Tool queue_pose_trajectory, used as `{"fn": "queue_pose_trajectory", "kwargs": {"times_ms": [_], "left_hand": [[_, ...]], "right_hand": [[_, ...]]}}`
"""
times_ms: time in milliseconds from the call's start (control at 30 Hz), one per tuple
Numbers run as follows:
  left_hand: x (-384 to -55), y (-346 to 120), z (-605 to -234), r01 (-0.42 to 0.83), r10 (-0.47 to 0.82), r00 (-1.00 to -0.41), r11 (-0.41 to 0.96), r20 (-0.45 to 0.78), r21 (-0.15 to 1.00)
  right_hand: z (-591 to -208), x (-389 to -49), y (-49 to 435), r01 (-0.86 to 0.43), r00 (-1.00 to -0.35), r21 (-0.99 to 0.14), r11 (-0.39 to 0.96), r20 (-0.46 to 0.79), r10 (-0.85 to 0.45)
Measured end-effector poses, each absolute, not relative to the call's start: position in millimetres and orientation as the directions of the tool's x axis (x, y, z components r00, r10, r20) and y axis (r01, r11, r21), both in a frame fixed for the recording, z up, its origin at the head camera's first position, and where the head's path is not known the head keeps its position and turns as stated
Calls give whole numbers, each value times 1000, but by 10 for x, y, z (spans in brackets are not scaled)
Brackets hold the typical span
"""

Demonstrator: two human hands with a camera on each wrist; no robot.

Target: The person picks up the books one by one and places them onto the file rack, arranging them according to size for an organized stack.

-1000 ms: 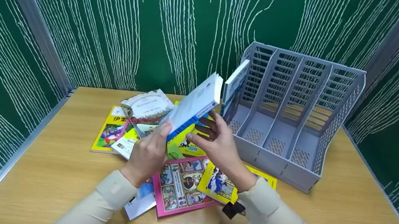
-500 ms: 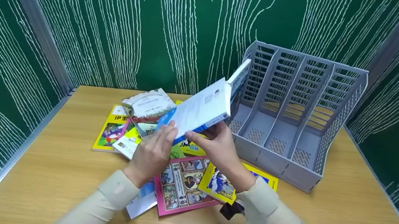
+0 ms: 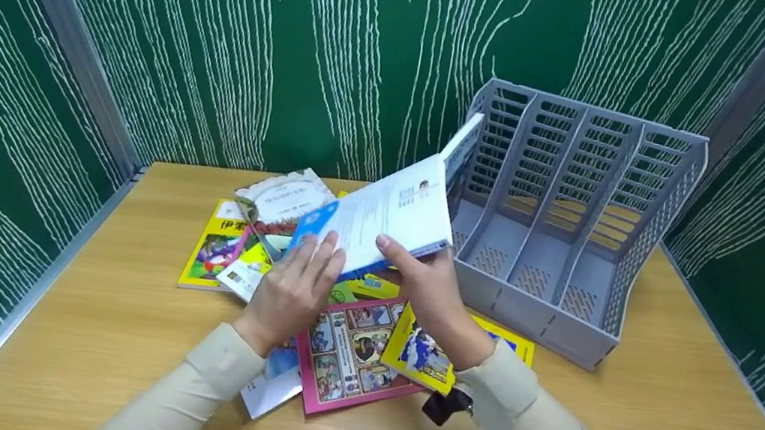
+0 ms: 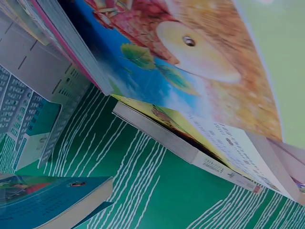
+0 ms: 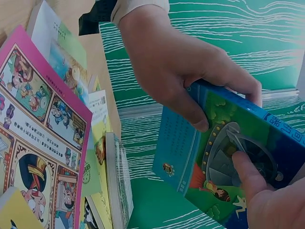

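Observation:
A blue and white paperback book (image 3: 395, 209) is held slantwise above the loose books, its white back cover facing up. My left hand (image 3: 292, 289) grips its lower left end, fingers spread on the back cover; in the right wrist view the left thumb presses the illustrated blue front cover (image 5: 228, 157). My right hand (image 3: 435, 295) holds the right end, thumb on the back cover, with a finger (image 5: 250, 179) against the front. Behind the book's upper corner, another book (image 3: 463, 143) stands in the leftmost slot of a grey file rack (image 3: 532, 328).
Under the hands lie overlapping books: a pink-bordered comic book (image 3: 351, 351), a yellow book (image 3: 419, 353), a white-topped book (image 3: 290, 197) and a yellow book (image 3: 210, 250) at the left. Green walls (image 3: 378, 40) with white streaks enclose the wooden table (image 3: 112, 296).
The book has tilted flatter, turning its back cover upward, and shifted slightly right. My right hand, first loose beside it, has taken hold of its right end; my left fingers lie further over the cover.

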State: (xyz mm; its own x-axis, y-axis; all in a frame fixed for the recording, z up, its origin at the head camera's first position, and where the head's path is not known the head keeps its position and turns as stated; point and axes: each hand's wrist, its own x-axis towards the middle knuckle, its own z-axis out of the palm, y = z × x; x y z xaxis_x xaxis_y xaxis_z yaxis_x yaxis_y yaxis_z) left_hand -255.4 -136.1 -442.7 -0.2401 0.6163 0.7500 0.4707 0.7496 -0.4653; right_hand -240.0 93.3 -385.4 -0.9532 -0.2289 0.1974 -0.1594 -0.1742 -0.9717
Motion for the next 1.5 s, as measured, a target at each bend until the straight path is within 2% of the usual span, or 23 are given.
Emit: {"fn": "queue_pose_trajectory", "kwargs": {"times_ms": [200, 433, 833, 1300, 1500], "left_hand": [[-2564, -1382, -4407, 453, 634, -220, 739, 741, -498], [-2563, -1370, -4402, 469, 622, -221, 743, 751, -477], [-2553, -1319, -4377, 462, 584, -259, 775, 769, -432], [-2587, -1380, -4369, 453, 562, -235, 785, 793, -423], [-2600, -1437, -4365, 450, 561, -246, 788, 790, -420]], "right_hand": [[-3848, -2403, 939, -160, -948, -969, -187, 204, -244], [-3846, -2391, 939, -168, -950, -960, -225, 218, -224], [-3805, -2381, 978, -182, -951, -948, -263, 237, -198], [-3721, -2377, 1061, -210, -956, -945, -251, 252, -149], [-3679, -2388, 1125, -219, -959, -947, -236, 253, -126]]}}
